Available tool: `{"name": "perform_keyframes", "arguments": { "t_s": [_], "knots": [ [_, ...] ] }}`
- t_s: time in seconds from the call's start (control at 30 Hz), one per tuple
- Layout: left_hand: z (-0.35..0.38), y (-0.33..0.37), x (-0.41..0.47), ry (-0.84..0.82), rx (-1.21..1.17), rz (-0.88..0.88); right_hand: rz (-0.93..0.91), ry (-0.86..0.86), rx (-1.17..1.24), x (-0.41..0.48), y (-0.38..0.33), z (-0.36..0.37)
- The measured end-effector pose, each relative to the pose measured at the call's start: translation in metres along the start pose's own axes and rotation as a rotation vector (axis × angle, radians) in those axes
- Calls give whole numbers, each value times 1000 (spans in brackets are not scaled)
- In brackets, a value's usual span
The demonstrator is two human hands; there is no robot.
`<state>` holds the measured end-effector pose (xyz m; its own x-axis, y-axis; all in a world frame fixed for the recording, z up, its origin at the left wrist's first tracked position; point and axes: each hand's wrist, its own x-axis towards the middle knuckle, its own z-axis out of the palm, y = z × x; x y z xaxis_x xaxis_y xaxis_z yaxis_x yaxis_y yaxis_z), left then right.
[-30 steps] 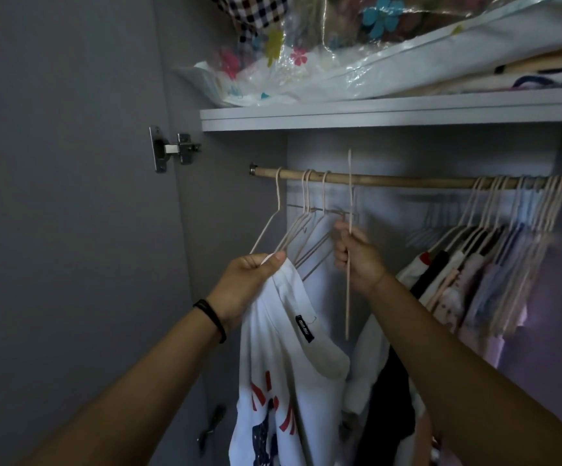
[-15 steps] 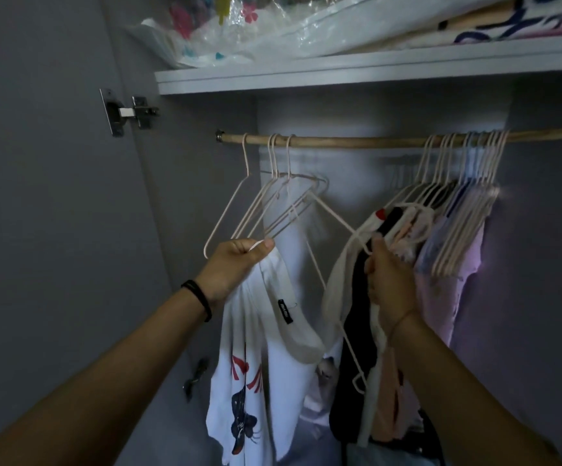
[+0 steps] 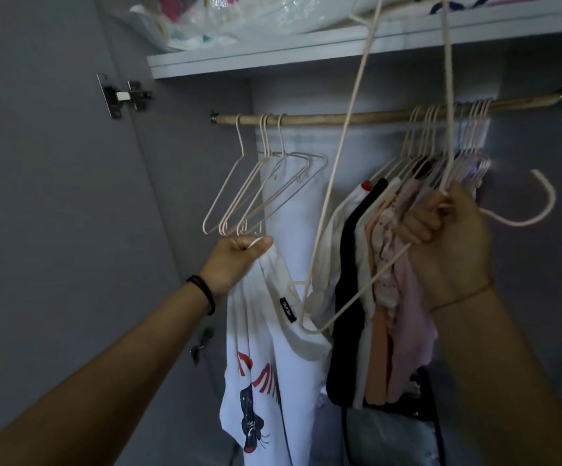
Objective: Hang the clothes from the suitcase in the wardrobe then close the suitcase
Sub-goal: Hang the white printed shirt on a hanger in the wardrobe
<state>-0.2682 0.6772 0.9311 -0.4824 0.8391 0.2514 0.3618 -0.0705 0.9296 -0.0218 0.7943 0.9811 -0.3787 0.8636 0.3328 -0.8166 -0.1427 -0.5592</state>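
In the wardrobe, clothes (hangers too)

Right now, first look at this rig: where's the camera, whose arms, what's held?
No machine: a person's two bare hands, filmed by one wide-angle camera worn on the head, looking into an open wardrobe. The left hand grips a white printed T-shirt near its collar. The right hand has its fingers curled round a loose pale hanger, off the wooden rail. On that rail hang empty hangers at left and clothes at right. The shelf above carries plastic-wrapped bundles.
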Motion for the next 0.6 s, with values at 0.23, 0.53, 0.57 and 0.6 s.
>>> {"name": "perform_keyframes", "arguments": {
  "t_s": [0.23,0.53,0.57,0.6],
  "knots": [
    [10,25,-16,-33,-94,10,-36,-47,13,-12,30,-8],
    [-22,40,-16,173,-160,44,143,-47,-657,-35,89,-70],
    [-28,38,-17,210,-146,56,143,-48,-721,-36,86,-70],
    [-32,36,-18,244,-133,67,139,-62,-779,-37,82,-70]
  ]
}}
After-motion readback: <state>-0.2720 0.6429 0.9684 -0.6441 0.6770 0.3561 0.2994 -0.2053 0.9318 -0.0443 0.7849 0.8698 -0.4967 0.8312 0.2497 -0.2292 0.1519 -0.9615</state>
